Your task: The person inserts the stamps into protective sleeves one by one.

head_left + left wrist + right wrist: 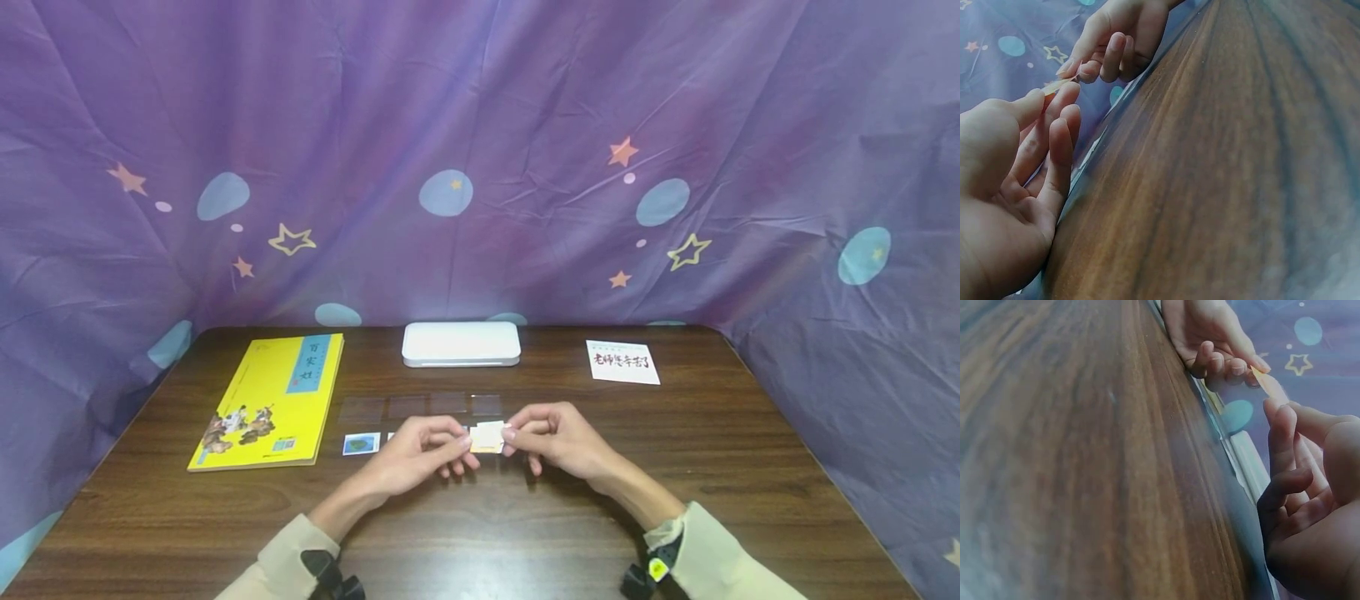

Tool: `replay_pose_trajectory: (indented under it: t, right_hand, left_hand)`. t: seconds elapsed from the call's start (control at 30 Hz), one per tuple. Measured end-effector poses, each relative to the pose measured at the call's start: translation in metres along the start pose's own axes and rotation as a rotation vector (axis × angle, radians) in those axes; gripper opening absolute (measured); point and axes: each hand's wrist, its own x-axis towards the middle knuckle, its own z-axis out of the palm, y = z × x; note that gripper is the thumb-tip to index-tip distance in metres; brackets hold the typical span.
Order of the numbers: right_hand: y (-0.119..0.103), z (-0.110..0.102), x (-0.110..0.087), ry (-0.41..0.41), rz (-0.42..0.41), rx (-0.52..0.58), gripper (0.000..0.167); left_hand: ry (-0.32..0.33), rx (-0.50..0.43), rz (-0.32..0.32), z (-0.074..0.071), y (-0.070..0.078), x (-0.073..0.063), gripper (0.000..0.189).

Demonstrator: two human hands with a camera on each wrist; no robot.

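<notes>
Both hands hold one small white piece of stamp-like paper (487,437) with an orange-yellow part, just above the table. My left hand (420,452) pinches its left edge between thumb and fingers. Its right end is pinched by my right hand (558,437), with the other fingers loosely bent. In the wrist views the paper (1269,386) looks thin and tilted, and fingertips cover its ends. To the left of my left hand lies a small blue-and-green picture stamp (362,443) with a white border. Other small pieces beside it are mostly hidden behind that hand.
Behind the hands, several small clear sleeves (447,404) lie in a row on the dark wooden table (480,533). A yellow book (277,408) is at the left, a white flat case (461,343) at the back, and a white card with writing (622,362) at the right.
</notes>
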Motion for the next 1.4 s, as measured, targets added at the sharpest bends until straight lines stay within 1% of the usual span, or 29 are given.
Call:
replay_pose_trajectory:
  t: [0.23, 0.37, 0.47, 0.57, 0.7, 0.77, 0.8, 0.87, 1.0, 1.13, 1.27, 1.4]
  right_hand:
    - [-0.002, 0.002, -0.001, 0.0, 0.026, 0.032, 0.033]
    - [-0.002, 0.002, -0.001, 0.007, 0.03, 0.025, 0.033]
    - [-0.001, 0.002, -0.001, 0.0, 0.016, 0.011, 0.032]
    - [-0.002, 0.003, -0.001, -0.014, -0.038, -0.026, 0.04]
    - [-0.007, 0.007, -0.002, -0.022, -0.174, -0.19, 0.063]
    - [-0.01, 0.01, -0.003, -0.027, -0.233, -0.263, 0.068]
    - [-0.012, 0.012, -0.003, -0.027, -0.257, -0.299, 0.068]
    - [-0.014, 0.015, -0.005, -0.03, -0.284, -0.328, 0.063]
    - [-0.015, 0.02, -0.005, -0.007, -0.306, -0.372, 0.052]
    - [-0.015, 0.023, -0.005, 0.026, -0.326, -0.4, 0.048]
    - [-0.014, 0.023, -0.005, 0.039, -0.33, -0.395, 0.047]
    - [-0.013, 0.022, -0.005, 0.038, -0.3, -0.343, 0.045]
  left_hand:
    - [-0.006, -0.001, -0.006, -0.001, 0.001, 0.0, 0.029]
    - [-0.024, 0.02, -0.015, -0.001, 0.0, 0.001, 0.03]
    - [-0.029, 0.036, -0.006, -0.001, -0.001, 0.001, 0.029]
    - [-0.026, 0.041, 0.003, -0.001, -0.001, 0.001, 0.028]
    - [-0.015, 0.038, 0.001, 0.0, -0.001, 0.001, 0.026]
    - [-0.009, 0.027, -0.008, 0.001, 0.0, 0.0, 0.026]
    - [-0.006, 0.02, -0.015, 0.002, 0.0, 0.0, 0.026]
    - [-0.001, 0.003, -0.03, 0.003, 0.001, 0.0, 0.027]
    - [0.013, -0.02, -0.056, 0.004, 0.003, -0.001, 0.028]
    - [0.024, -0.027, -0.074, 0.005, 0.004, -0.001, 0.032]
    - [0.024, -0.028, -0.079, 0.005, 0.004, -0.001, 0.035]
    - [0.018, -0.011, -0.069, 0.004, 0.004, 0.0, 0.035]
